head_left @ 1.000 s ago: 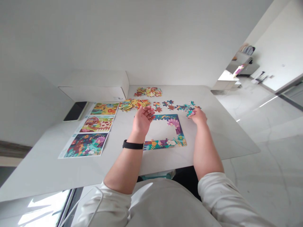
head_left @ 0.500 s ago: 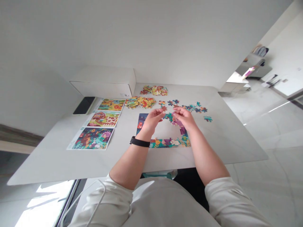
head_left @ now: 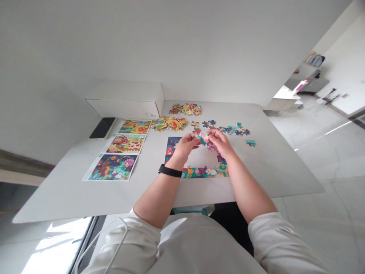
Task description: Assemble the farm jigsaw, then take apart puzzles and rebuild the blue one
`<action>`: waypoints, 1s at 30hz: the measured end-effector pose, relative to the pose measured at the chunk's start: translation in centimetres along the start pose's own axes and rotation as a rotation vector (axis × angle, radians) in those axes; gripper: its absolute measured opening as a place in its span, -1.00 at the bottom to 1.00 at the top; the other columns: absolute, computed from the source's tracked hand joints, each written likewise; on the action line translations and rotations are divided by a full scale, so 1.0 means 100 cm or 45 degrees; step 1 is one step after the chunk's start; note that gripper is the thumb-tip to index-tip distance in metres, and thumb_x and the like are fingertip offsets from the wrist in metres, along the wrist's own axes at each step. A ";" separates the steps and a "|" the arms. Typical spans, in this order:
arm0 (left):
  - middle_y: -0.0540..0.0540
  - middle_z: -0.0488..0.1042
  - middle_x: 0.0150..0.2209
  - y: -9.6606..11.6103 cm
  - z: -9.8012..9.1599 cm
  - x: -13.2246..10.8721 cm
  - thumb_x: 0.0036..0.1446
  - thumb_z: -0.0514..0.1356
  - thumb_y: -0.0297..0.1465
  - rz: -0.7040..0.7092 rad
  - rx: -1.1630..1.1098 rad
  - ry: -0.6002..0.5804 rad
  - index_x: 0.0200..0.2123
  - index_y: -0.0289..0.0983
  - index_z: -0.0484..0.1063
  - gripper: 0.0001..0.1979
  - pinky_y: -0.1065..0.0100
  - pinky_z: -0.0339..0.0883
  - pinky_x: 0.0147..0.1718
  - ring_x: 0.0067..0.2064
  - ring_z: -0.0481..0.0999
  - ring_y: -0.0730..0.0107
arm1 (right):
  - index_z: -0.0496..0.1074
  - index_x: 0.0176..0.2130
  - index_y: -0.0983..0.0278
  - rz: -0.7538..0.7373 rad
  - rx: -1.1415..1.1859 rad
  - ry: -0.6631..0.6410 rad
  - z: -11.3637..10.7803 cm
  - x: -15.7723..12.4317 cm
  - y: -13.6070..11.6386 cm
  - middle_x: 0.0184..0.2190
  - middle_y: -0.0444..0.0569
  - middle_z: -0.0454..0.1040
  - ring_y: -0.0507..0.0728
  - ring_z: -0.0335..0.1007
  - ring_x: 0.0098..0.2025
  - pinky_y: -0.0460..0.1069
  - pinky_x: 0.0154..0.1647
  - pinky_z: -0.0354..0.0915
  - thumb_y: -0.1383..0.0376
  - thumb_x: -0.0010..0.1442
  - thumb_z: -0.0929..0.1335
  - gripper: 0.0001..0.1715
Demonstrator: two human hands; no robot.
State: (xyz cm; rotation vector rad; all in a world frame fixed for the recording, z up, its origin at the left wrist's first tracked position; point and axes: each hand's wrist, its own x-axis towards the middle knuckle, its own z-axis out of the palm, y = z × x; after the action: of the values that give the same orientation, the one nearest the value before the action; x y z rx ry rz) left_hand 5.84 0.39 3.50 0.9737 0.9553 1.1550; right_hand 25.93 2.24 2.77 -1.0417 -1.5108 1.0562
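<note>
Between my two hands a small teal-and-pink puzzle piece (head_left: 201, 139) is raised above the partly built jigsaw puzzle (head_left: 199, 172). My left hand (head_left: 186, 146), with a black band on its wrist, is closed on the left side of this piece. From the other side my right hand (head_left: 220, 142) pinches it between thumb and fingers. Purple and teal pieces form the puzzle's border, with bare table showing inside. My hands cover part of its upper edge. Loose dark-blue and teal pieces (head_left: 228, 130) lie just beyond my right hand.
Piles of yellow-orange pieces (head_left: 171, 124) and red-yellow pieces (head_left: 188, 109) lie toward the wall. On the left are picture sheets (head_left: 114, 167), a phone (head_left: 102, 128) and a long white box (head_left: 122, 107). A lone teal piece (head_left: 251, 143) lies at the right.
My hands have drawn closer together, and the teal-and-pink piece now shows more clearly between my fingertips. My right hand has shifted slightly left. The loose piles have not moved.
</note>
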 end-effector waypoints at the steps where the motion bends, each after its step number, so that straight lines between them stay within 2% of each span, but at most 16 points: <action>1: -0.04 0.62 -0.27 0.001 0.000 0.000 0.02 0.52 -0.18 0.003 -0.025 0.011 -0.24 -0.22 0.50 -0.63 0.32 0.48 -0.11 -0.18 0.63 0.36 | 0.52 -0.07 0.13 0.000 -0.013 0.001 0.000 0.000 -0.001 -0.26 -0.07 0.60 0.18 0.52 -0.19 0.07 -0.12 0.43 -0.33 0.18 0.48 -0.32; 7: -0.04 0.63 -0.29 0.002 0.002 0.000 -0.08 0.57 -0.13 0.011 -0.095 0.068 -0.23 -0.22 0.50 -0.53 0.27 0.51 -0.08 -0.20 0.65 0.34 | 0.49 -0.27 0.15 0.023 -0.117 -0.022 0.000 -0.002 -0.007 -0.42 -0.12 0.47 0.14 0.38 -0.34 0.00 -0.32 0.32 -0.38 0.18 0.44 -0.32; 15: -0.06 0.64 -0.33 0.003 0.003 -0.001 -0.04 0.58 -0.09 0.020 -0.055 0.103 -0.21 -0.23 0.49 -0.50 0.22 0.53 -0.12 -0.28 0.67 0.31 | 0.51 -0.24 0.15 0.055 -0.097 -0.004 -0.003 0.000 -0.002 -0.43 -0.13 0.47 0.10 0.32 -0.40 -0.01 -0.36 0.28 -0.36 0.10 0.50 -0.33; 21: -0.06 0.64 -0.30 0.000 0.005 0.000 0.01 0.55 -0.03 0.028 -0.023 0.112 -0.22 -0.23 0.49 -0.51 0.27 0.53 -0.18 -0.30 0.69 0.31 | 0.54 -0.23 0.16 0.034 -0.085 0.024 -0.008 0.001 0.000 -0.36 -0.09 0.56 0.12 0.38 -0.35 0.01 -0.29 0.32 -0.33 0.12 0.51 -0.35; 26: -0.04 0.63 -0.33 -0.001 0.005 0.000 0.06 0.52 -0.01 0.034 0.005 0.099 -0.23 -0.23 0.49 -0.53 0.28 0.55 -0.19 -0.32 0.69 0.32 | 0.55 -0.24 0.16 0.014 -0.065 0.037 -0.012 0.002 0.003 -0.36 -0.10 0.55 0.13 0.42 -0.32 0.02 -0.24 0.35 -0.29 0.13 0.52 -0.39; 30: -0.04 0.62 -0.35 -0.002 0.008 0.000 0.11 0.50 -0.05 0.041 0.044 0.098 -0.28 -0.24 0.49 -0.58 0.28 0.55 -0.19 -0.34 0.68 0.34 | 0.56 -0.14 0.12 0.037 -0.040 0.044 -0.013 0.003 0.002 -0.34 -0.11 0.55 0.17 0.49 -0.25 0.03 -0.21 0.41 -0.28 0.15 0.51 -0.40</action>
State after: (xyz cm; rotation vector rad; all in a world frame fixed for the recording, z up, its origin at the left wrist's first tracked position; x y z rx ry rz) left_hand 6.64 0.26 3.59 0.9814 1.0272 1.2139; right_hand 27.19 2.72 2.78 -1.1015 -1.4929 1.0329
